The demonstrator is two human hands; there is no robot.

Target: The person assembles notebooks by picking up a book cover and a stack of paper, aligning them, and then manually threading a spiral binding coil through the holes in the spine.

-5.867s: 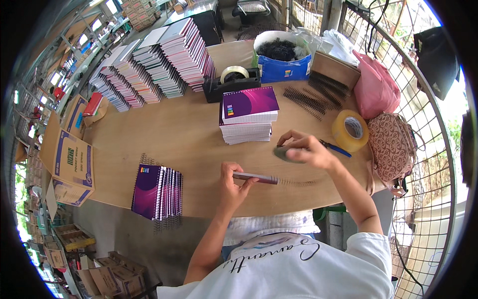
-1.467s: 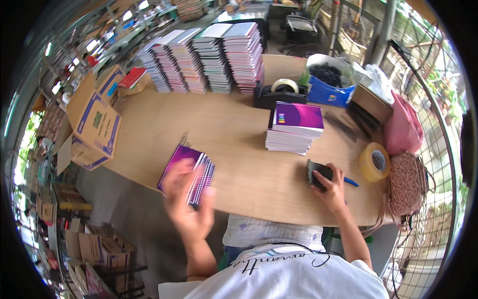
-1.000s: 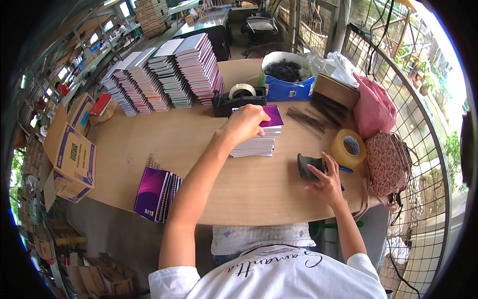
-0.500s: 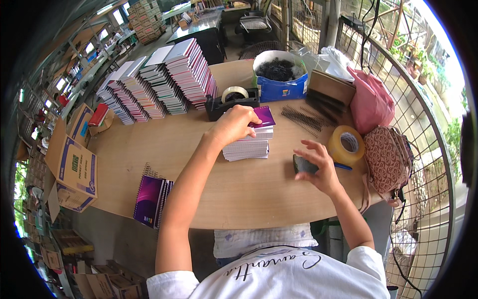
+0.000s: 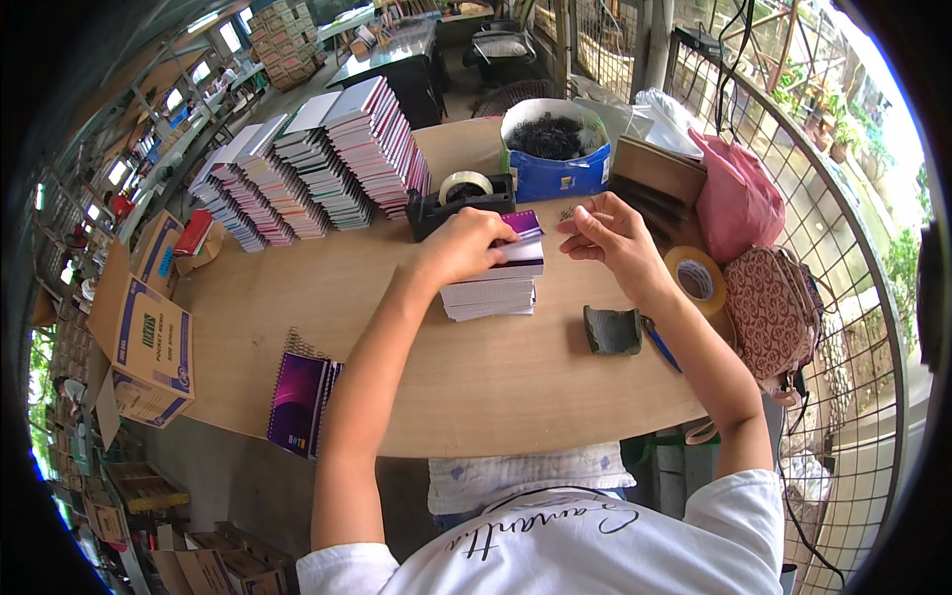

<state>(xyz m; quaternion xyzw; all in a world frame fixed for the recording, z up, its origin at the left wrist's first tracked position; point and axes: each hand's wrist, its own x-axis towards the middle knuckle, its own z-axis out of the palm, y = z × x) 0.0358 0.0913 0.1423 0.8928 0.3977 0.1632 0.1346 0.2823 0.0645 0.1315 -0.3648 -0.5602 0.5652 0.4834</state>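
Note:
A short stack of unbound white page blocks [image 5: 491,296] stands mid-table, with a purple cover [image 5: 524,222] showing at its far top edge. My left hand [image 5: 464,244] grips the top notebook of this stack, fingers closed round its left side and white pages exposed. To the right, my right hand [image 5: 617,243] hovers over the black wire spirals, fingers curved and apart; it hides most of them. I make out nothing held in it. Nearer me lies a dark green, curved block [image 5: 612,330], beside a blue pen [image 5: 661,345].
Tall notebook stacks [image 5: 375,139] line the far left, beside a black tape dispenser [image 5: 462,203]. A blue tub [image 5: 557,169] holds black wire coils. Yellow tape [image 5: 694,273], a patterned bag [image 5: 773,317] and a pink bag [image 5: 739,188] sit right. Purple spiral notebooks [image 5: 302,397] lie front left.
My right hand has moved forward from above the green block to the wire spirals, uncovering the block. My left hand stays at the stack, where more of the top notebook's white pages now show.

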